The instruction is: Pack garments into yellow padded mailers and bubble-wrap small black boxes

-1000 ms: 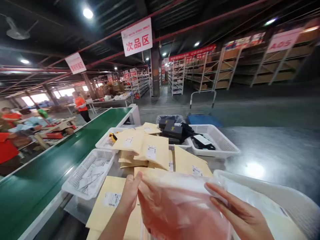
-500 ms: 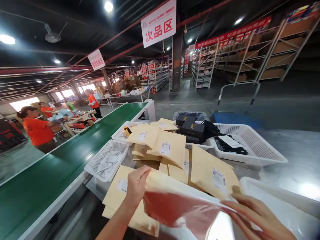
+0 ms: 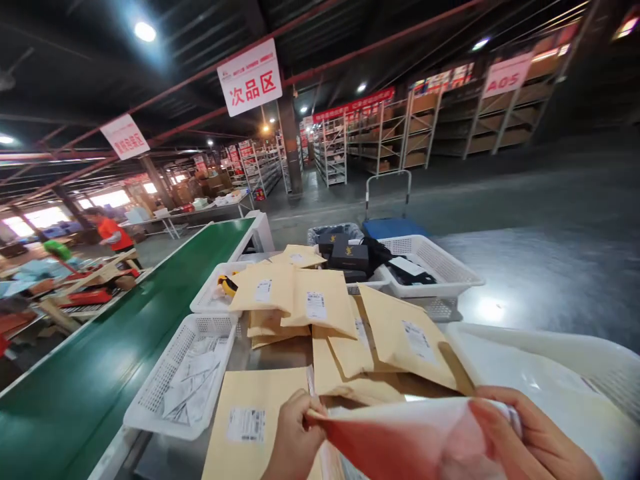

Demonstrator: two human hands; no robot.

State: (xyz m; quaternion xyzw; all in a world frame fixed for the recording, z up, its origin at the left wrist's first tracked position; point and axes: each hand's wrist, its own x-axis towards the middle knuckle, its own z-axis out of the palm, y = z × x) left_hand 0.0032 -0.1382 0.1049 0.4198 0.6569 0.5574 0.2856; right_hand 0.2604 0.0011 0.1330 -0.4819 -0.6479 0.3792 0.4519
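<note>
Low in the head view, a soft packet (image 3: pixel 400 440), pale along its upper side and reddish on its near face, stretches between my hands. My left hand (image 3: pixel 297 433) is closed in a pinch on its left corner. At the other end my right hand (image 3: pixel 543 440) grips it with the thumb on the near side. A tan envelope (image 3: pixel 250 393) with a printed label lies flat beneath my left hand. Just beyond the packet is a pile of labelled tan envelopes (image 3: pixel 320 300), with another envelope (image 3: pixel 395 327) leaning at its right. The packet's lower part is cut off.
A green conveyor belt (image 3: pixel 115 353) runs along the left. Beside it stand a white basket (image 3: pixel 145 393) of paper slips and a smaller basket (image 3: pixel 200 300). Black boxes (image 3: pixel 350 253) and a white basket (image 3: pixel 450 263) sit behind the pile. A co-worker (image 3: pixel 113 230) stands far left.
My view has swung right and the blue trolley now shows more fully. The packet's near face has tilted and looks narrower; both hands still hold it.
</note>
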